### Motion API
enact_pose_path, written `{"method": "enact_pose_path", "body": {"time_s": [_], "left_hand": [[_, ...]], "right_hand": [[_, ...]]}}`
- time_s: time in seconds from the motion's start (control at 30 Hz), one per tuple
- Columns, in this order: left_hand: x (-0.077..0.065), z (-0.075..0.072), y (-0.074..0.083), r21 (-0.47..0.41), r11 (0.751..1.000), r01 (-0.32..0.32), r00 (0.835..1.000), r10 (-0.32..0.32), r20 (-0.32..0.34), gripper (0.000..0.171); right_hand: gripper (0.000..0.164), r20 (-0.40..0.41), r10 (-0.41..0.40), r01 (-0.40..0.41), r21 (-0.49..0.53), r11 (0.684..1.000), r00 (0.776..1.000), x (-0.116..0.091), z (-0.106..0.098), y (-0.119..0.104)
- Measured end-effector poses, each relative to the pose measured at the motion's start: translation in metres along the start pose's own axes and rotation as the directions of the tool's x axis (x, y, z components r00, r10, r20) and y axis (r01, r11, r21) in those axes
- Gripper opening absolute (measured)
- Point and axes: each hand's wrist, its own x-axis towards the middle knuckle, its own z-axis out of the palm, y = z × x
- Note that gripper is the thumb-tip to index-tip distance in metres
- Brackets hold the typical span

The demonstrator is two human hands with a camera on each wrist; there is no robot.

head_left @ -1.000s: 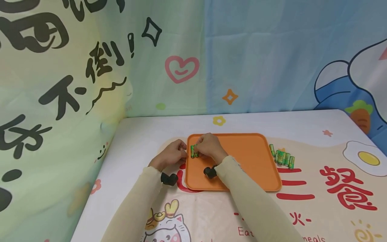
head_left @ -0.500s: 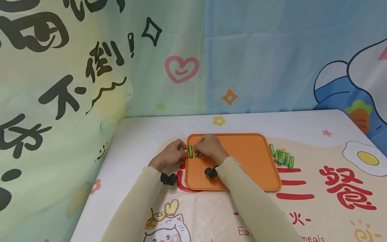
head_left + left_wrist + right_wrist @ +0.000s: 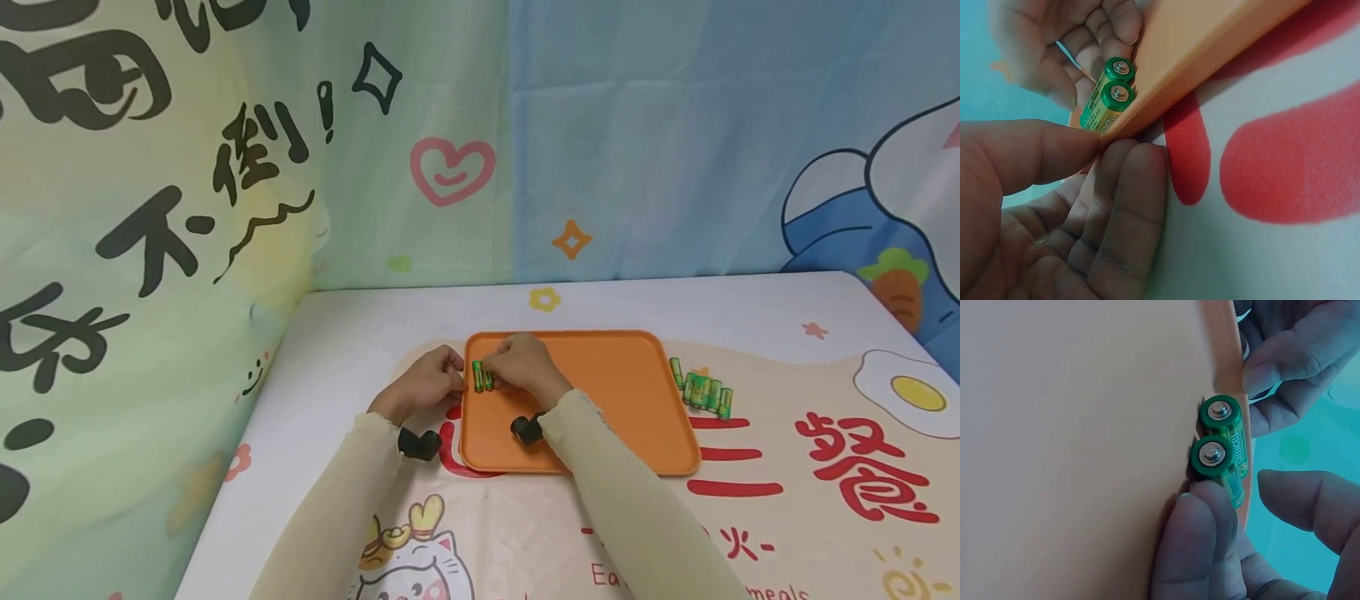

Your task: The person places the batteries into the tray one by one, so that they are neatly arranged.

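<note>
Nudged closer together, two green batteries (image 3: 478, 377) sit at the orange tray's (image 3: 615, 400) ten o'clock, right hand (image 3: 521, 367) touching one, thumb spread clear, left hand (image 3: 423, 383) pinching the rim (image 3: 1232, 362), apparent lining-up likely needing gentle release before three-o'clock loose cells (image 3: 697, 392).

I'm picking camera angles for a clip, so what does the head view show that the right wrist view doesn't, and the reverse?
Only the head view shows the loose green batteries beside the orange tray, the pink heart and the sleeves.

Only the right wrist view clearly shows the silver tips of the two batteries on the tray.

Both share those two batteries, the tray, the left grip at its rim and the right grip beside the pair.
</note>
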Motion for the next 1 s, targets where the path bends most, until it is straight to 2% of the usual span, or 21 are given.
{"method": "enact_pose_path", "body": {"time_s": [0.13, 0.37, 0.53, 0.63, 0.73, 0.83, 0.93, 1.0], "left_hand": [[0.001, 0.001, 0.001, 0.010, 1.000, 0.002, 1.000, -0.002, -0.002, 0.025], [0.003, 0.003, 0.000, 0.025, 1.000, 0.016, 1.000, -0.016, -0.012, 0.026], [0.002, 0.002, -0.002, 0.031, 0.999, 0.012, 1.000, -0.012, -0.017, 0.027], [0.001, 0.003, -0.004, 0.037, 0.999, 0.009, 1.000, -0.008, -0.021, 0.026], [0.000, 0.003, -0.005, 0.047, 0.999, 0.005, 1.000, -0.004, -0.027, 0.026], [-0.001, 0.003, -0.006, 0.049, 0.999, 0.000, 1.000, 0.001, -0.025, 0.026], [-0.002, 0.005, -0.004, 0.044, 0.999, -0.011, 1.000, 0.012, -0.014, 0.026], [-0.002, 0.006, -0.002, 0.047, 0.999, -0.009, 1.000, 0.009, -0.008, 0.027]], "right_hand": [[0.021, 0.028, 0.008, -0.011, 0.078, 0.997, 1.000, -0.001, -0.003, 0.003], [0.014, 0.101, -0.009, -0.014, 0.226, 0.974, 0.995, -0.004, -0.010, 0.011], [0.016, 0.102, -0.039, 0.015, 0.230, 0.973, 0.994, -0.009, -0.017, 0.013], [0.017, 0.092, -0.065, 0.047, 0.185, 0.982, 0.994, -0.014, -0.028, 0.016], [0.022, 0.062, -0.104, 0.099, 0.083, 0.992, 0.993, -0.021, -0.047, 0.021], [0.027, 0.002, -0.130, 0.130, -0.009, 0.992, 0.992, -0.031, -0.078, 0.027], [0.031, -0.071, -0.123, 0.120, -0.044, 0.992, 0.990, -0.046, -0.116, 0.039], [0.032, -0.129, -0.091, 0.083, -0.066, 0.994, 0.987, -0.056, -0.141, 0.051]]}}
